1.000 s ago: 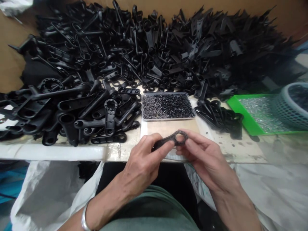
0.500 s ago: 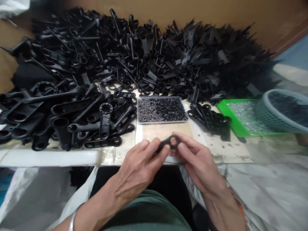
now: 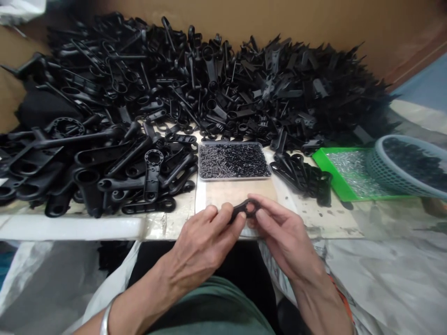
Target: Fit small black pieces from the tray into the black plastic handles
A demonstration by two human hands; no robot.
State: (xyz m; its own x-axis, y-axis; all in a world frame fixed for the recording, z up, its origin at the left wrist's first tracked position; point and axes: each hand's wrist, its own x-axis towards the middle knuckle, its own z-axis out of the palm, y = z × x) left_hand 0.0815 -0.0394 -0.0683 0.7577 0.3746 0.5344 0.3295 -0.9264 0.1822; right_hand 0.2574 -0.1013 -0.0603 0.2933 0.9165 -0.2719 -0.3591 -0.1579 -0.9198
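Between my two hands is a black plastic handle part (image 3: 241, 208) with a round ring at its right end, held above the front edge of the table. My left hand (image 3: 206, 242) is closed on its shaft, thumb and fingers pinching it. At the ring end, the thumb and fingers of my right hand (image 3: 282, 232) grip the rim. Most of the shaft is hidden by my left fingers. Just beyond the hands lies a clear shallow tray (image 3: 234, 178) filled with small screws or pins, silvery on the left and black on the right.
A large heap of black plastic parts (image 3: 209, 70) covers the back; more handles (image 3: 91, 172) lie at left. A smaller group of black parts (image 3: 302, 174) lies right of the tray. Beyond it stand a green tray (image 3: 340, 184) of small metal pieces and a grey-blue basket (image 3: 391, 174).
My hands hold the same part in nearly the same place, with only a slight shift in the grip. The view has moved a little.
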